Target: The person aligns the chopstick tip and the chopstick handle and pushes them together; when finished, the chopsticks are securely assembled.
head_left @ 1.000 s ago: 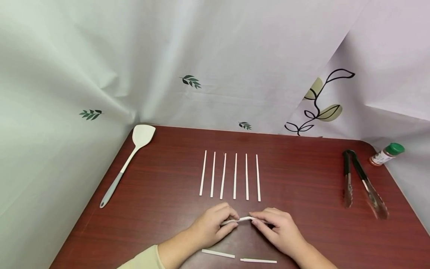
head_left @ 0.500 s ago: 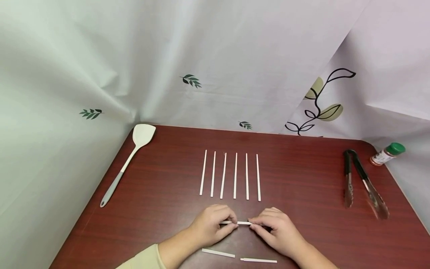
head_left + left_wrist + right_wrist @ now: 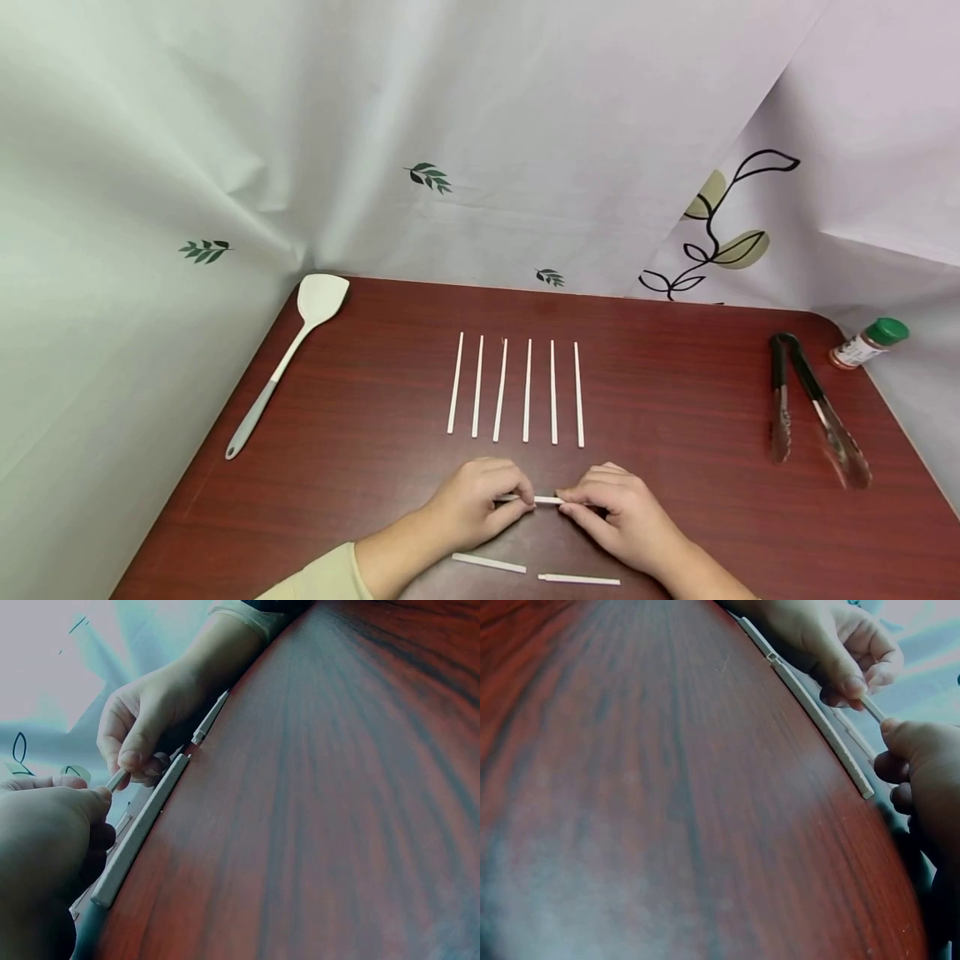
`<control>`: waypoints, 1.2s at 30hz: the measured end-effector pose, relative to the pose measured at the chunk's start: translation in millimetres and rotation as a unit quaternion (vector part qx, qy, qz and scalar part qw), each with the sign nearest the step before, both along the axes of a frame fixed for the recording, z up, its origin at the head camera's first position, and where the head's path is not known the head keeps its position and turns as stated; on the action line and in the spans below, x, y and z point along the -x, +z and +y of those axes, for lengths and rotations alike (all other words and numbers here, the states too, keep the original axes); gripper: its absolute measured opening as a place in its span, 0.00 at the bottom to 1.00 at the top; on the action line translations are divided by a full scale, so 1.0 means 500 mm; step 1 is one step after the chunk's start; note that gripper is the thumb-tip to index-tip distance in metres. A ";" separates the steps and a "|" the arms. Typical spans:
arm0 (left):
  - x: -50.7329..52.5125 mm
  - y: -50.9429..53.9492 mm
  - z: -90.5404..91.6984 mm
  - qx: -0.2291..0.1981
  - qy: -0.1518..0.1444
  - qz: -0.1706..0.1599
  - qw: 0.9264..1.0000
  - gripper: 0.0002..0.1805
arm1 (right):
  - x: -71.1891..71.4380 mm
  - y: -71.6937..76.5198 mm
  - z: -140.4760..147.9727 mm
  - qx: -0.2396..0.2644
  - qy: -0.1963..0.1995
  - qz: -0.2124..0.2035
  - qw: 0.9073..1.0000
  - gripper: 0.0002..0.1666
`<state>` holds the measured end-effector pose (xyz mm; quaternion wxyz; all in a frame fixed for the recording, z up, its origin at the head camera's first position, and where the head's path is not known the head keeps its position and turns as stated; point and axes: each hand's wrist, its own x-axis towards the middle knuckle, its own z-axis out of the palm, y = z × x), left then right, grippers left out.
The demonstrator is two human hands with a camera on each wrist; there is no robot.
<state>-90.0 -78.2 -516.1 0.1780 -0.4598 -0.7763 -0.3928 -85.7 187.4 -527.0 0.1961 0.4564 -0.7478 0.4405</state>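
Between my two hands lies a thin white stick, running left to right and straight in the part that shows. My left hand pinches its left end between thumb and fingers. Thumb and fingers of my right hand grip the other end, so only the middle is visible. In the right wrist view the held stick bridges the two thumbs. Nearer to me, two short white pieces lie end to end with a small gap: a left piece and a right piece with a narrower tip.
Several longer white sticks lie in a parallel row beyond my hands. At the left edge is a white spatula with a grey handle. Metal tongs and a green-capped spice jar are at the right. A curtain surrounds the brown table.
The held stick was bent upward between my fingers a second ago and now looks straight. Both hands have lowered slightly and keep their grip. The other pieces stay put.
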 end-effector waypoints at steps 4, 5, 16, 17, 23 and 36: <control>0.000 0.002 0.001 -0.003 -0.012 -0.006 1.000 0.13 | -0.002 0.002 0.000 -0.001 0.003 -0.001 1.000 0.05; 0.000 0.003 0.002 -0.005 -0.016 -0.008 1.000 0.13 | -0.003 0.002 0.000 -0.002 0.003 0.000 1.000 0.04; -0.001 0.001 0.005 0.019 0.026 -0.023 0.999 0.13 | -0.004 0.018 -0.001 0.011 -0.039 0.011 0.999 0.04; -0.002 0.000 0.005 0.021 0.041 -0.036 0.998 0.15 | -0.003 0.018 0.000 0.019 -0.048 0.007 0.999 0.05; -0.003 0.001 0.003 0.024 0.081 -0.087 0.993 0.14 | -0.002 0.010 0.008 0.085 -0.100 -0.042 0.990 0.19; 0.013 0.001 0.002 0.074 -0.045 0.038 0.996 0.18 | -0.008 0.013 0.016 0.237 -0.073 -0.297 0.922 0.33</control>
